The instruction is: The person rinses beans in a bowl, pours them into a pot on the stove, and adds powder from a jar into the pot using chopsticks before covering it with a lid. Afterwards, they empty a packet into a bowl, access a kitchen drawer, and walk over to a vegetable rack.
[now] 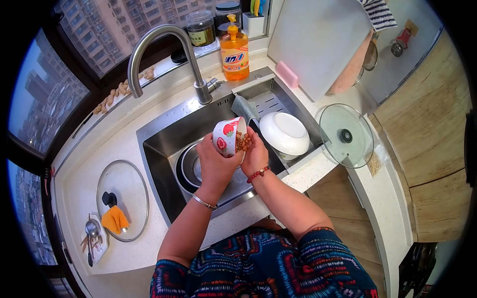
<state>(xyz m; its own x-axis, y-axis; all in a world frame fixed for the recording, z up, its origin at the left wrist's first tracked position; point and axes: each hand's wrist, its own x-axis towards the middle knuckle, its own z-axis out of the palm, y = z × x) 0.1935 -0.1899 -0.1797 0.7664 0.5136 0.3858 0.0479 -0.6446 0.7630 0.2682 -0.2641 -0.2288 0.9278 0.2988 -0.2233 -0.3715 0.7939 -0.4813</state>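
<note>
My left hand [216, 161] is wrapped around a white strawberry-print bowl [228, 135], tilted on its side above the sink. Its mouth faces my right hand [257, 156], which is cupped closed against the opening. Small reddish-brown beans or nuts [243, 141] lie at the bowl's mouth against my right palm and fingers; their exact kind is unclear. Under my hands, a round metal pot [190, 166] sits in the sink [160, 141], partly hidden by my left hand and forearm.
An upturned white bowl [284, 133] rests at the sink's right. The faucet [191, 59] arches over the back left. An orange soap bottle [235, 54] stands behind. Glass lids lie left [134, 193] and right [346, 116]. A spoon [92, 228] lies far left.
</note>
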